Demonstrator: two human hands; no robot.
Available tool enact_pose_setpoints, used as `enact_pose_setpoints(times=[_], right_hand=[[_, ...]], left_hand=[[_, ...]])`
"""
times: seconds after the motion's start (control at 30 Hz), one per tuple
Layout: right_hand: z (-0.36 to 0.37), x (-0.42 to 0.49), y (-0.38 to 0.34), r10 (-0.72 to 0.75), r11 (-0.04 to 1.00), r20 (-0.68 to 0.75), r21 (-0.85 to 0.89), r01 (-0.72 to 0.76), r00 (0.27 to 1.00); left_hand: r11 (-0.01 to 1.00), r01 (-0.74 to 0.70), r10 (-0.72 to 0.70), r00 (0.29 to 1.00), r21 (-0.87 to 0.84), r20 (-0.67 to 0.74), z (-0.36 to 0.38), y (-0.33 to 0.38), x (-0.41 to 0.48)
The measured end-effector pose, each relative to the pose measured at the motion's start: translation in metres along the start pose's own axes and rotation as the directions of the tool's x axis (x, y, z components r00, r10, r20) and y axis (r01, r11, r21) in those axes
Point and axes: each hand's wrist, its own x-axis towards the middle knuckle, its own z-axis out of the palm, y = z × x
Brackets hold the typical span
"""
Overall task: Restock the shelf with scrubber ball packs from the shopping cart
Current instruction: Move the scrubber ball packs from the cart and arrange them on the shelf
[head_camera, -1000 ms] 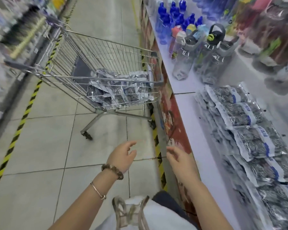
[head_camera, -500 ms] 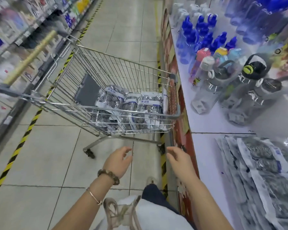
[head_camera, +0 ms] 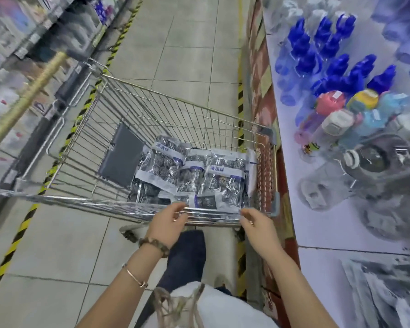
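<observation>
Several clear scrubber ball packs point(head_camera: 189, 176) with white and blue labels lie piled in the right half of the wire shopping cart point(head_camera: 152, 110). Both my hands hover at the cart's near rim, empty. My left hand point(head_camera: 167, 223) has relaxed fingers reaching over the rim. A little to its right, my right hand point(head_camera: 258, 224) is held with loosely bent fingers. On the white shelf point(head_camera: 329, 235) to the right, a stack of scrubber packs point(head_camera: 384, 292) shows at the bottom right corner, blurred.
Blue-capped and coloured water bottles point(head_camera: 329, 67) and large clear jugs point(head_camera: 376, 171) fill the shelf beyond the packs. The cart stands close against the shelf base. A grey panel point(head_camera: 121, 157) lies in the cart's left half. Another shelf rack point(head_camera: 21, 43) lines the aisle's left side.
I have stepped closer to the cart. Both hands moved forward from in front of my body up to the cart's near rim. The view swung away from the shelf's packs.
</observation>
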Motion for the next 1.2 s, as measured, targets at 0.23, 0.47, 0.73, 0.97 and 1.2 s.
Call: enact_pose_setpoints(times=[0.23, 0.47, 0.73, 0.97, 1.2], right_hand=[[0.023, 0.112, -0.066, 0.053, 0.998, -0.027, -0.024, -0.054, 0.998], [0.056, 0.210, -0.103, 0.083, 0.990, 0.030, -0.119, -0.079, 0.996], [0.080, 0.280, -0.025, 0.436, 0.892, 0.050, -0.157, -0.424, 0.899], [0.088, 0.310, 0.045, 0.620, 0.728, -0.087, -0.306, -0.613, 0.780], [0.104, 0.318, 0.074, 0.745, 0.600, -0.160, -0.265, -0.755, 0.648]], left_hand=[[0.994, -0.013, 0.005, 0.997, 0.105, 0.080, -0.050, 0.007, 0.131], [0.965, 0.000, -0.051, 0.980, 0.262, 0.190, -0.071, -0.012, 0.249], [0.865, 0.281, -0.337, 0.939, 0.416, 0.068, -0.055, -0.088, 0.332], [0.803, 0.455, -0.468, 0.881, 0.385, -0.065, -0.033, -0.135, 0.375], [0.766, 0.606, -0.570, 0.794, 0.214, -0.212, -0.023, -0.133, 0.393]])
